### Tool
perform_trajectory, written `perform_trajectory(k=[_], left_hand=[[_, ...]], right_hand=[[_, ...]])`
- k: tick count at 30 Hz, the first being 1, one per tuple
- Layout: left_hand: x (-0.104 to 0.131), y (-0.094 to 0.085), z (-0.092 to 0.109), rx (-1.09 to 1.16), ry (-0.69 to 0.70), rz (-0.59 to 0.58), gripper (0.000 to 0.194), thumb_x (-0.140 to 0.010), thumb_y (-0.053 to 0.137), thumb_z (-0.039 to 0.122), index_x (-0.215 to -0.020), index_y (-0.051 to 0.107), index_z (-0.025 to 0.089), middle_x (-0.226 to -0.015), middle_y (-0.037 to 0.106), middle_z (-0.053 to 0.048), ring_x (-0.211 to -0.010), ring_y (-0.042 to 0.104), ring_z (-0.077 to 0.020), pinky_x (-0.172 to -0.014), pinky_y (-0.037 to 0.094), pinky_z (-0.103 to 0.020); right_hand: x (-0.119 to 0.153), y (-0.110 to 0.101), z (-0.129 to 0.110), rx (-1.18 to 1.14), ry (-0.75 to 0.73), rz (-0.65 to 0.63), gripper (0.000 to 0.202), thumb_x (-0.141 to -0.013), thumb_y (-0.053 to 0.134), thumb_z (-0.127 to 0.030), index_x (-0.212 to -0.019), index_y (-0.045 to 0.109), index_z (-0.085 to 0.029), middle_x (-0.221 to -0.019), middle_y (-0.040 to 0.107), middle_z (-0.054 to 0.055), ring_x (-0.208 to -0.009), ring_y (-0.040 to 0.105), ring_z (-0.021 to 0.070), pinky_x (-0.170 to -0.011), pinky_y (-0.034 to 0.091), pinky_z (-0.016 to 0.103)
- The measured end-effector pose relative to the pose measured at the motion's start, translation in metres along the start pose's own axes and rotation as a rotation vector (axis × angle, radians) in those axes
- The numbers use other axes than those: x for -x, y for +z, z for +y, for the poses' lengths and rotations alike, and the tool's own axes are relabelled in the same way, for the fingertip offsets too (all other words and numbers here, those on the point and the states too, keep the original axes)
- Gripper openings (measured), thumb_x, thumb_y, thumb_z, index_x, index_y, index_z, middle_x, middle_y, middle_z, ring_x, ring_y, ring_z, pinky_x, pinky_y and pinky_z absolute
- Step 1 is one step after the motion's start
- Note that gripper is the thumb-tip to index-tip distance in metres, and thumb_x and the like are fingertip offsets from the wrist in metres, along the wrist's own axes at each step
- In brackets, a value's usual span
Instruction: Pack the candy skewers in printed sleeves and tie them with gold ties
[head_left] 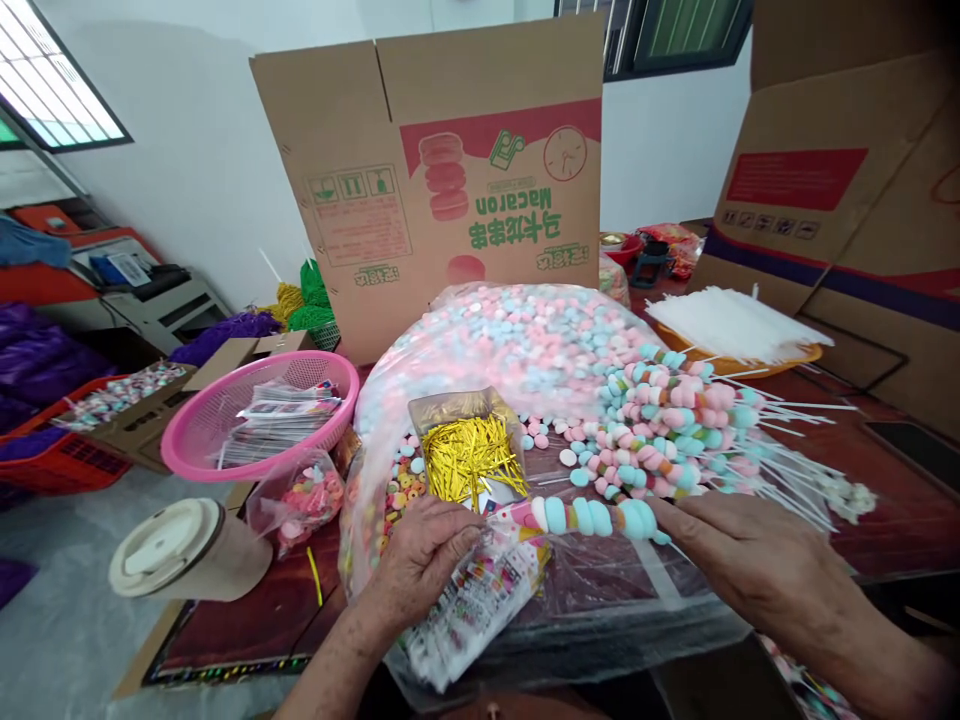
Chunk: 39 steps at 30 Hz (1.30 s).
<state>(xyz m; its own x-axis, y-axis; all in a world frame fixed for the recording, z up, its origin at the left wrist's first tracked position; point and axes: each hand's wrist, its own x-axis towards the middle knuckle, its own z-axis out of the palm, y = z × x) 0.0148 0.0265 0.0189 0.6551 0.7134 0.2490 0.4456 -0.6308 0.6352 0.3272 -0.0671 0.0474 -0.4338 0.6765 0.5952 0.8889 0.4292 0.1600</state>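
My left hand (pixel 424 555) is closed on the edge of a printed plastic bag (pixel 504 518), near its mouth. My right hand (pixel 739 550) is closed round the stick end of a marshmallow skewer (pixel 589 517), with its fingers partly hidden. The skewer lies level between my hands, blue and pink marshmallows with small coloured pieces between them. Its left end meets the bag; how far it sits inside, I cannot tell. Below my left hand lies a stack of printed bags (pixel 476 610). Just beyond it, gold twist ties (pixel 472 455) fill an open box.
A big clear bag of marshmallows (pixel 517 340) spreads behind, with finished skewers (pixel 667 420) piled at right. White sticks (pixel 735 322) fill an orange basket. At left are a pink basket (pixel 180 440), a bag of gummy rings (pixel 307 495) and a lidded cup (pixel 232 555). Cardboard boxes (pixel 330 130) stand behind.
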Motion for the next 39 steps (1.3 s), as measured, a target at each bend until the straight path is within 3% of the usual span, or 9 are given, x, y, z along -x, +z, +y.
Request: perform_trajectory(k=[8,12,21,24,26,29,31,34,39], left_hand=[[-0.012,-0.009,0.016,-0.284,0.093,-0.14,0.032,-0.091,0.035,0.03,-0.098,0.065,0.023,-0.089,0.069,-0.006,-0.08,0.058,-0.0179,-0.08,0.035,-0.036],[-0.018,-0.003,0.023,-0.418,0.148,-0.129,0.058,-0.077,0.045,0.061,-0.113,0.056,0.018,-0.1,0.067,-0.011,-0.091,0.058,-0.0252,-0.091,0.03,-0.046],[-0.041,0.021,0.024,-0.545,0.275,-0.445,0.052,-0.067,0.053,0.066,-0.077,0.063,0.015,-0.062,0.066,-0.007,-0.063,0.063,-0.0234,-0.082,0.042,-0.039],[-0.04,0.01,0.028,-0.407,0.347,-0.236,0.064,-0.063,0.06,0.064,-0.108,0.057,0.017,-0.082,0.068,-0.01,-0.082,0.063,-0.0284,-0.09,0.037,-0.046],[-0.031,0.003,0.026,-0.233,0.247,0.2,0.074,-0.061,0.067,0.057,-0.123,0.045,0.023,-0.107,0.063,-0.012,-0.106,0.054,-0.0307,-0.099,0.028,-0.048],[-0.014,0.001,0.017,0.279,-0.205,0.902,0.075,-0.063,0.071,0.046,-0.127,0.036,0.028,-0.124,0.051,-0.01,-0.121,0.042,-0.0268,-0.099,0.032,-0.042],[-0.009,0.004,0.011,0.778,-0.514,0.905,0.07,-0.062,0.072,0.047,-0.121,0.04,0.026,-0.117,0.055,-0.01,-0.113,0.05,-0.0263,-0.088,0.042,-0.039],[-0.014,0.006,0.009,1.35,-0.625,0.606,0.062,-0.059,0.075,0.046,-0.109,0.05,0.021,-0.094,0.066,-0.009,-0.09,0.063,-0.0248,-0.076,0.048,-0.037],[-0.03,0.002,0.015,1.62,-0.705,0.615,0.029,-0.073,0.066,0.039,-0.087,0.059,0.014,-0.044,0.055,0.004,-0.044,0.055,-0.0113,-0.071,0.051,-0.036]], right_hand=[[0.006,0.018,-0.015,-0.177,0.028,-0.125,0.034,-0.085,0.037,-0.007,-0.101,0.063,-0.022,-0.077,0.069,0.004,-0.066,0.062,0.014,-0.058,0.044,0.023],[0.005,0.024,-0.025,-0.318,0.101,-0.177,0.03,-0.085,0.037,-0.01,-0.094,0.063,-0.021,-0.081,0.068,0.005,-0.068,0.061,0.0129,-0.058,0.044,0.02],[0.005,0.061,-0.07,-0.656,0.194,-0.409,0.026,-0.087,0.033,-0.015,-0.083,0.059,-0.018,-0.067,0.062,0.003,-0.058,0.058,0.0146,-0.051,0.039,0.023],[0.004,0.077,-0.085,-0.893,0.376,-0.379,0.027,-0.089,0.033,-0.022,-0.077,0.058,-0.018,-0.067,0.061,0.003,-0.062,0.057,0.0144,-0.055,0.039,0.023],[0.003,0.085,-0.092,-1.021,0.551,-0.389,0.031,-0.09,0.036,-0.029,-0.067,0.055,-0.018,-0.059,0.057,0.001,-0.056,0.052,0.0128,-0.053,0.038,0.022],[-0.002,0.09,-0.101,-1.184,0.73,-0.44,0.04,-0.089,0.037,-0.039,-0.058,0.049,-0.017,-0.052,0.05,-0.002,-0.051,0.046,0.0107,-0.05,0.035,0.021],[-0.008,0.088,-0.106,-1.281,0.736,-0.476,0.044,-0.089,0.037,-0.042,-0.055,0.048,-0.017,-0.05,0.048,-0.002,-0.051,0.044,0.0101,-0.051,0.034,0.021],[-0.018,0.079,-0.112,-1.324,0.629,-0.548,0.044,-0.09,0.036,-0.041,-0.055,0.049,-0.017,-0.049,0.048,-0.003,-0.05,0.045,0.0097,-0.05,0.035,0.02],[-0.015,0.082,-0.116,-0.905,0.404,-0.257,0.031,-0.09,0.033,-0.022,-0.083,0.062,-0.016,-0.073,0.066,0.006,-0.066,0.061,0.016,-0.058,0.046,0.024]])
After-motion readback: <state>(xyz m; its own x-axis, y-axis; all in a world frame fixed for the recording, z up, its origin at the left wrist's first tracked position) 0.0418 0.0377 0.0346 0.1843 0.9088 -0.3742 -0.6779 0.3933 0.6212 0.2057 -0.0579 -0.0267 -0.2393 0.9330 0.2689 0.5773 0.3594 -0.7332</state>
